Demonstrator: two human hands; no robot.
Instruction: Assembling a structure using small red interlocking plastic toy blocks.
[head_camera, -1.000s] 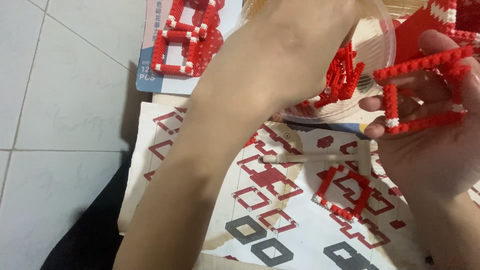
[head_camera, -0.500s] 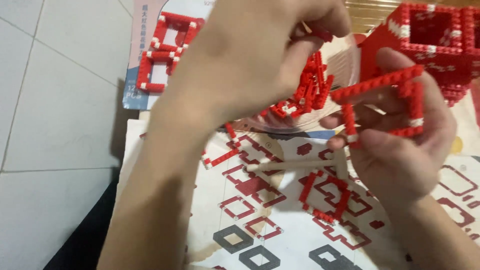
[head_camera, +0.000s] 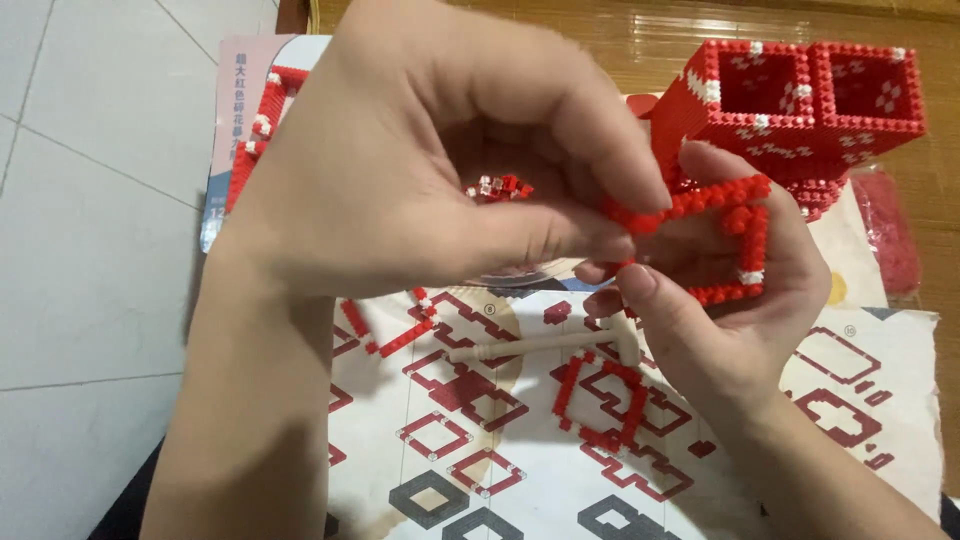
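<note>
My right hand (head_camera: 735, 320) grips a square frame of small red bricks (head_camera: 722, 240) with a white brick at one corner. My left hand (head_camera: 430, 160) pinches the frame's left corner between thumb and forefinger, pressing a small red piece there. Both hands hover above a printed instruction sheet (head_camera: 850, 380). A second red brick frame (head_camera: 603, 400) lies flat on that sheet just below my right hand, next to a small cream tool (head_camera: 540, 343).
A finished red double box of bricks (head_camera: 800, 100) stands at the upper right on a wooden mat. Loose red strips (head_camera: 385, 330) lie on the sheet. A bag of red bricks (head_camera: 885, 240) sits at the right; a grey tile floor (head_camera: 90, 250) lies left.
My left hand has come out of the clear container and now pinches the frame in my right hand. The view has shifted, so the double box is fully in sight.
</note>
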